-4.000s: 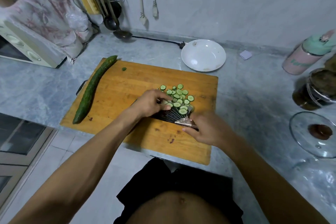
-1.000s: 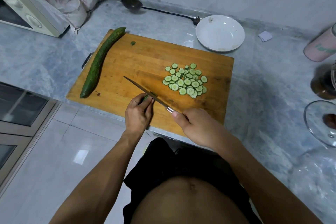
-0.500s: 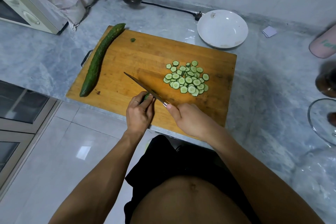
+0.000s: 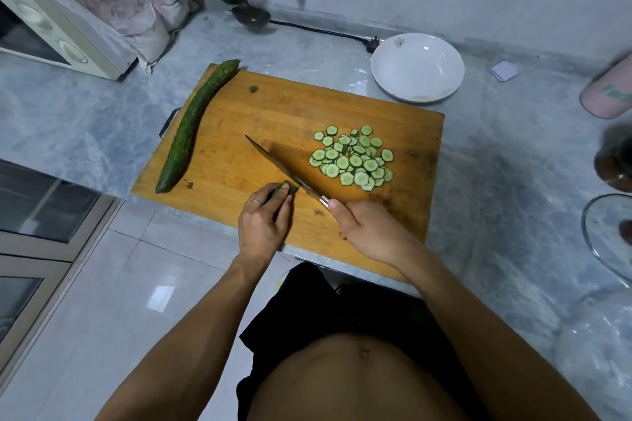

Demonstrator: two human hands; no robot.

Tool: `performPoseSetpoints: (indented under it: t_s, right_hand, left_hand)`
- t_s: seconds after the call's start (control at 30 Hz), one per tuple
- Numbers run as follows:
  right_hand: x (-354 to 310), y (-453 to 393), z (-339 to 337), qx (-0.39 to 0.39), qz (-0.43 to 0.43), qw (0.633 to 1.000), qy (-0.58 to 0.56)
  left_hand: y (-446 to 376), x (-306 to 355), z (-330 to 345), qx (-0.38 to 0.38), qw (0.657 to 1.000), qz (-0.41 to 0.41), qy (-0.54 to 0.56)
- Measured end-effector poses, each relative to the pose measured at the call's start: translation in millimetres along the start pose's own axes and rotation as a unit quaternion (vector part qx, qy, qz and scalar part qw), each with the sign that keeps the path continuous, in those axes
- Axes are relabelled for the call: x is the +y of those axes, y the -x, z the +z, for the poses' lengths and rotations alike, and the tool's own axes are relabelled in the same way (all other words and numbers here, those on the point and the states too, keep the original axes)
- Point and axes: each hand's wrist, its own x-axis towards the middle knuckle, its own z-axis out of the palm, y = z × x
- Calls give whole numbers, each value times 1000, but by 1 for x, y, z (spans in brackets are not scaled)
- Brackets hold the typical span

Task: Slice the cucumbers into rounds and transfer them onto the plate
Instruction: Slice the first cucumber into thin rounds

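While sliced rounds (image 4: 352, 159) pile, whole cucumber (image 4: 191, 126) waits.

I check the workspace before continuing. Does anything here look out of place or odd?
Mostly tidy. One small green cucumber scrap lies alone near the far edge of the cutting board, apart from the pile of slices. The plate has a few small specks on its rim.

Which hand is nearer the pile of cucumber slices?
Right. The right hand grips the knife just below the slices; the left hand holds the cucumber stub farther to their left.
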Motion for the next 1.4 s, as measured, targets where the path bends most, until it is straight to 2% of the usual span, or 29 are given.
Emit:
performPoseSetpoints:
  t_s: [0.17,0.33,0.63,1.4]
  right_hand:
    - [-3,12,-3,-9,-19,999,45]
    - [-6,20,-2,-7,-26,997,76]
    - [-8,24,-4,-7,-30,996,85]
    - [-7,21,-2,-8,-12,996,93]
  left_hand:
    - [0,2,1,18,1000,4,-4]
    - [0,5,-2,5,1000,12,2]
    - [0,2,0,-2,1000,-10,5]
    - [-2,-4,2,6,1000,12,5]
